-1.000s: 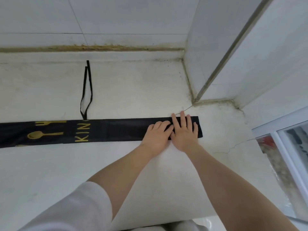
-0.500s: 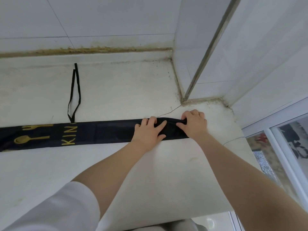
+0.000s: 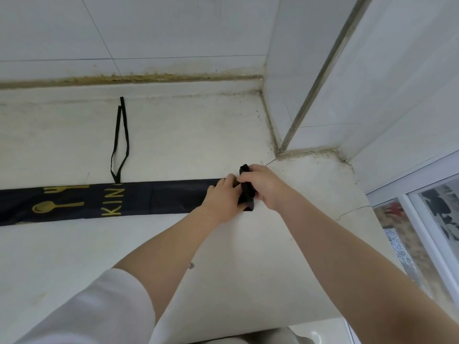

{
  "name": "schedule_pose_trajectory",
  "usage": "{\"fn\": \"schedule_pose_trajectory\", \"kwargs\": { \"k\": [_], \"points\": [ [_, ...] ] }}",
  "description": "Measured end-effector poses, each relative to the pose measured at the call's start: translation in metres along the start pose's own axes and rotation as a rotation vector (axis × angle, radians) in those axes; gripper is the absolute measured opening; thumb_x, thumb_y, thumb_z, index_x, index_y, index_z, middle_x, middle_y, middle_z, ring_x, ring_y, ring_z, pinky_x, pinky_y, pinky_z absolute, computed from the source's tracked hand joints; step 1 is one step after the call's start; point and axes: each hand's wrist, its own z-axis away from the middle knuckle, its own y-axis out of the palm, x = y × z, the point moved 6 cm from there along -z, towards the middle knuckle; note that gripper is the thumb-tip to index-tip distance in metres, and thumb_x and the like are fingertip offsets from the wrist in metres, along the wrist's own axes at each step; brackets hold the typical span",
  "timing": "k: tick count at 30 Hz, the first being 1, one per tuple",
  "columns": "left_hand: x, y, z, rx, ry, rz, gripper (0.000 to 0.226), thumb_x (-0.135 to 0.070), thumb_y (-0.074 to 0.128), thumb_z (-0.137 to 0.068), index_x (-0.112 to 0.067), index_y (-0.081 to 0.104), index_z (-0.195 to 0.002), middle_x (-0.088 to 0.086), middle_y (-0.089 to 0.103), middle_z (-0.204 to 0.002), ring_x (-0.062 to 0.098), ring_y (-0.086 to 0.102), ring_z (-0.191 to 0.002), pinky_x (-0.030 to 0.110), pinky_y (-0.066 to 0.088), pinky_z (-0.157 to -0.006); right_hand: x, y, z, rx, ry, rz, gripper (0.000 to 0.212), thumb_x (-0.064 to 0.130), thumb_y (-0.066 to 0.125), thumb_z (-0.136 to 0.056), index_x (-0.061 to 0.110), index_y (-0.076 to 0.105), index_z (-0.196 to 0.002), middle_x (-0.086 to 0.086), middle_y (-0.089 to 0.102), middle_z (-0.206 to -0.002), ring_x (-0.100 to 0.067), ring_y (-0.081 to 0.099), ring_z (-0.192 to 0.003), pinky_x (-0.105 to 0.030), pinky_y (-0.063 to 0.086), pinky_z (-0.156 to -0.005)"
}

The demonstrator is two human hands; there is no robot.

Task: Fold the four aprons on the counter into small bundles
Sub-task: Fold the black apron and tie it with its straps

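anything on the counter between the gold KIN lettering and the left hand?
Head view: only plain black apron fabric, one seam across it, from the lettering to the left hand. Nothing rests on that stretch.

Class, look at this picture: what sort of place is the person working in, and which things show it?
Probably a home kitchen: a pale counter against a white tiled wall, and a black apron printed with gold cutlery.

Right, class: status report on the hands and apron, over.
Right hand grips rolled end. Left hand holds apron beside it. Strap loose behind; nothing blocking.
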Motion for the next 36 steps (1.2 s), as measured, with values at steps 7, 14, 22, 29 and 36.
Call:
{"fn": "schedule_pose_trajectory", "kwargs": {
  "k": [7, 14, 22, 29, 36],
  "points": [
    [0.064, -0.024, 0.020, -0.093, -0.252, 0.060, 0.031, -0.029, 0.052, -0.090, -0.009, 0.051, -0.113, 0.011, 0.051, -0.112, 0.029, 0.050, -0.103, 0.034, 0.042, -0.076, -0.009, 0.025, -0.007, -0.044, -0.013, 0.148, 0.013, 0.012, 0.058, -0.088, 0.011, 0.048, -0.079, -0.004, 0.044, -0.065, -0.016, 0.042, -0.055, -0.024, 0.035, -0.051],
    [0.077, -0.014, 0.035, -0.086, -0.153, 0.169, 0.033, -0.039, 0.036, -0.098, -0.011, 0.052, -0.107, 0.005, 0.052, -0.111, 0.025, 0.044, -0.105, 0.036, 0.038, -0.087, -0.017, 0.052, -0.006, -0.040, -0.020, 0.286, 0.021, 0.010, 0.042, -0.094, 0.007, 0.059, -0.106, -0.006, 0.059, -0.086, -0.015, 0.053, -0.065, -0.022, 0.047, -0.058],
    [0.058, -0.011, 0.040, -0.050, -0.048, 0.093, 0.039, -0.048, 0.041, -0.094, -0.025, 0.044, -0.126, 0.001, 0.048, -0.116, 0.025, 0.046, -0.108, 0.038, 0.034, -0.087, -0.017, 0.056, -0.004, 0.003, -0.158, 0.264, 0.050, -0.009, 0.037, -0.088, 0.009, 0.048, -0.134, -0.004, 0.054, -0.125, -0.014, 0.052, -0.110, -0.021, 0.040, -0.094],
    [0.060, -0.011, 0.029, -0.034, -0.128, 0.082, 0.030, -0.041, 0.051, -0.090, -0.025, 0.050, -0.116, -0.002, 0.050, -0.116, 0.020, 0.047, -0.111, 0.039, 0.036, -0.090, -0.008, 0.020, -0.005, -0.313, -0.298, 0.598, 0.033, -0.005, 0.043, -0.084, 0.009, 0.061, -0.108, -0.002, 0.053, -0.110, -0.014, 0.051, -0.093, -0.018, 0.037, -0.080],
    [0.063, -0.023, 0.023, 0.136, -0.131, 0.183, 0.042, -0.033, 0.068, -0.076, -0.020, 0.052, -0.113, -0.008, 0.051, -0.100, 0.013, 0.050, -0.089, 0.027, 0.044, -0.074, -0.025, -0.005, -0.005, -0.376, -0.071, 0.303, 0.019, 0.016, 0.058, -0.089, 0.010, 0.055, -0.106, -0.002, 0.056, -0.093, -0.019, 0.054, -0.085, -0.031, 0.047, -0.074]
  ]
}}
